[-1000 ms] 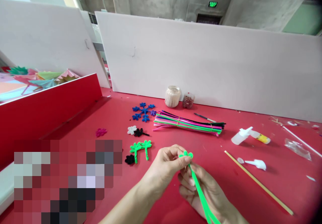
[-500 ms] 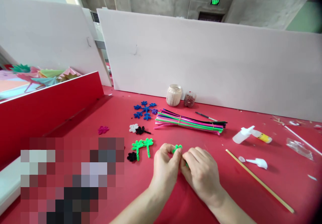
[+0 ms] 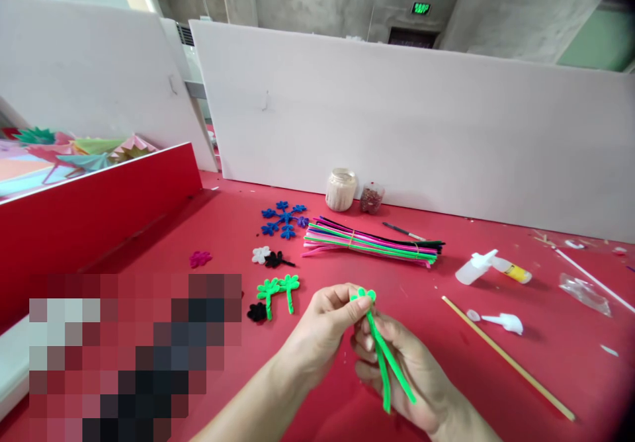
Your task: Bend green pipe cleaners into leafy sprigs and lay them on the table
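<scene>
My left hand (image 3: 325,329) pinches the looped top of a bright green pipe cleaner (image 3: 384,356) between thumb and fingers. Its two free ends hang down across the palm of my right hand (image 3: 409,376), which lies palm up under them with fingers curled round the stem. Both hands hover low over the red table (image 3: 496,389) near its front. To the left lie two finished green pipe-cleaner flowers (image 3: 278,291) and a black one (image 3: 256,311).
A bundle of coloured pipe cleaners (image 3: 372,242) lies further back, with a blue snowflake shape (image 3: 284,219), white and black flowers (image 3: 268,257) and a magenta flower (image 3: 200,258). Two jars (image 3: 341,189) stand by the white board. A glue bottle (image 3: 491,266) and wooden stick (image 3: 506,357) lie right.
My right hand has turned from palm down to palm up. The green pipe cleaner's two ends, hidden half a second ago, now hang over that palm.
</scene>
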